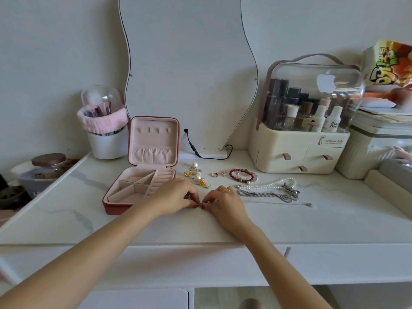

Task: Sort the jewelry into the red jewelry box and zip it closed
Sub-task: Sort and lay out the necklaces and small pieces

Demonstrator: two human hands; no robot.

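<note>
My left hand (176, 195) and right hand (223, 200) pinch one small trinket (200, 205) between them, just right of the open red jewelry box (142, 175).

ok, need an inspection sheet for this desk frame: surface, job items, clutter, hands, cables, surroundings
Surface: white marble-look desktop, jewelry spread across its middle.
Job's things: red jewelry box with pink lining open, lid upright, compartments look empty; red bead bracelet, white pearl necklace, silver chain, gold and pearl earrings, two small rings lie loose.
Clutter: cream cosmetics organizer with clear dome, white brush cup with pink band, brown-lidded jar.
Grippers: left hand and right hand pinch one small item between them; item too small to identify.
Cables: black cord at mirror base.
Surroundings: wavy-edged mirror, pale wall.
</note>
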